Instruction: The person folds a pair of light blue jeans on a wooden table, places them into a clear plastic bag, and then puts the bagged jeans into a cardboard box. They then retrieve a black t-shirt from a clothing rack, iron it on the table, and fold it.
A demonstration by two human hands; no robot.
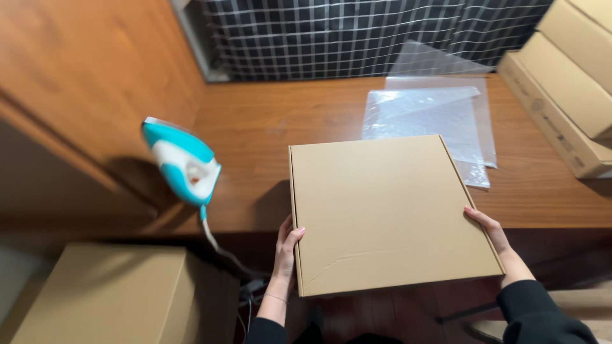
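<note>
A flat brown cardboard box (386,210) lies partly on the wooden table (268,127), its near end sticking out past the table's front edge. My left hand (285,250) grips the box's left edge near the front corner. My right hand (489,228) holds the right edge, fingers against the side. The box lid is closed and has a faint crease near the front.
A teal and white clothes iron (183,162) stands on end at the table's left, its cord hanging down. Clear plastic bags (433,111) lie behind the box. Stacked flat cardboard boxes (564,83) sit at the right. Another brown carton (108,296) stands at lower left.
</note>
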